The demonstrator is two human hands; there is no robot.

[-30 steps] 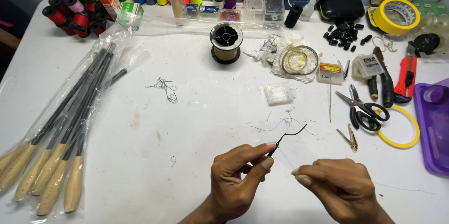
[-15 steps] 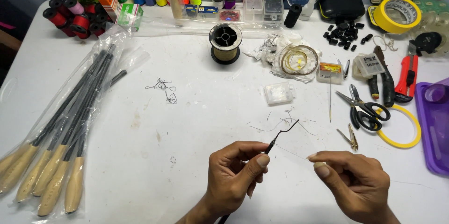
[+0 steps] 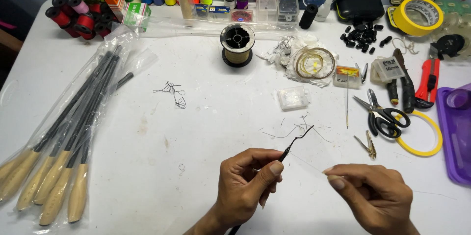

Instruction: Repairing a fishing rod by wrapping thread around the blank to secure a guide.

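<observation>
Lower centre of frame: left hand (image 3: 248,186) pinched thin black rod tip (image 3: 294,142); right hand (image 3: 375,195) pinched clear line (image 3: 308,163), on white table (image 3: 196,132).

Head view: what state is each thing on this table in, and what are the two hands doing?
Left hand: pinching thin black rod, tip raised.
Right hand: pinching clear line, taut.
Scissors: closed, flat.
Line spool: lying flat on its side.
Bagged rods: wrapped, untouched.

Surface (image 3: 206,132): matt white, scuffed, faintly stained. Thin rod (image 3: 284,155) in left hand (image 3: 245,191): dark, matt, with a bent wire tip. Rod handles (image 3: 54,193): pale smooth wood inside glossy clear plastic bag (image 3: 73,92). Scissors (image 3: 380,112): shiny metal blades, black plastic grips.
</observation>
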